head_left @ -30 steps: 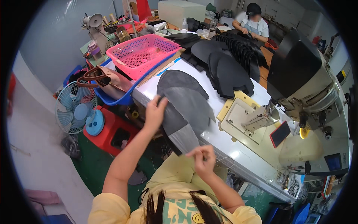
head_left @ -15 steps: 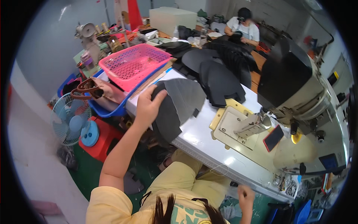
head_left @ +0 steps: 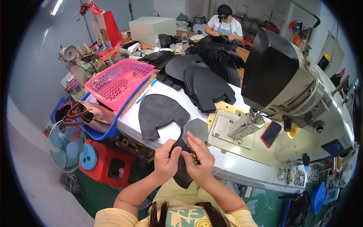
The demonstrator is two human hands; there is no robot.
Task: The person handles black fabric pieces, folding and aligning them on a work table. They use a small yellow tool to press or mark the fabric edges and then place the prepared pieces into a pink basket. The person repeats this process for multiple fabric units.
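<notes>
Over the table's front edge, a black leather-like piece [head_left: 183,174] with a smooth grey part [head_left: 199,128] is held in both hands. My left hand [head_left: 165,160] grips its left side, with thumb and fingers closed on it. Opposite, my right hand [head_left: 200,159] pinches it too, fingers lying along the grey part. A small dark object shows under the right palm; its kind is unclear. Just beyond my left hand, a curved black piece [head_left: 158,111] with a notch lies flat on the white table [head_left: 130,123]. Stacked black pieces [head_left: 208,87] lie farther back.
A sewing machine [head_left: 291,75] stands on the right, with a phone [head_left: 270,134] beside its base. The left side has a pink basket [head_left: 121,81], a blue bin [head_left: 100,135], a red stool [head_left: 107,166] and a fan [head_left: 68,147]. Another person [head_left: 225,26] works at the back.
My right hand has come up from low beside my lap to join the left on the held piece. My left hand has moved nearer; a curved black piece now lies on the table. The view has shifted.
</notes>
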